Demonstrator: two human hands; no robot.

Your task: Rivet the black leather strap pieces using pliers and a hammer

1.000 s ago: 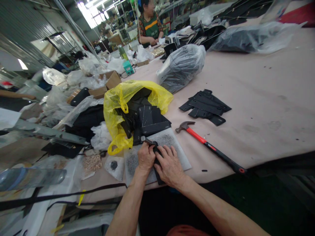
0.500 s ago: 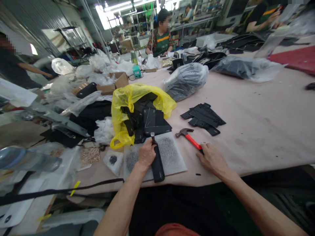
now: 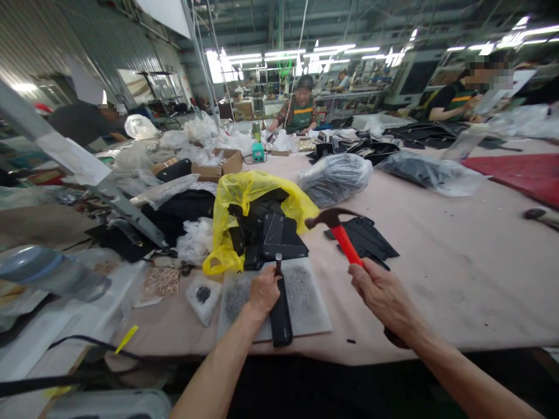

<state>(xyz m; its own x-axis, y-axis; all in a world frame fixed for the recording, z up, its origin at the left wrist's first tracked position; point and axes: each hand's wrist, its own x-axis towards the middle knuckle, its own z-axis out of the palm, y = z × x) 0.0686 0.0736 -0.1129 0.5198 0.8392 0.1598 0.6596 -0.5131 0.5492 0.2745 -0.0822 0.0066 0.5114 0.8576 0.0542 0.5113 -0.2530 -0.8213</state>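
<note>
My right hand (image 3: 382, 291) grips the red handle of a claw hammer (image 3: 347, 241), its dark head raised above the table. My left hand (image 3: 265, 291) is closed around a short metal punch (image 3: 278, 266), which stands over the top end of a black strap-like piece (image 3: 280, 317). That piece lies on a white, speckled board (image 3: 308, 299). Just behind the board, a yellow plastic bag (image 3: 222, 218) lies open with black pieces (image 3: 279, 233) spilling out. More flat black pieces (image 3: 371, 235) are stacked to the right, partly behind the hammer.
Left of the board are a small white block (image 3: 203, 299), copper-coloured bits (image 3: 161, 282) and a large clear bottle (image 3: 52, 273). A grey metal post (image 3: 126, 212) slants on the left. Wrapped bundles (image 3: 338, 177) lie farther back. People (image 3: 301, 107) work across the table.
My right hand has lifted the hammer up from the table, where it lay beside the board. My left hand keeps its hold on the punch. The head view has tilted upward.
</note>
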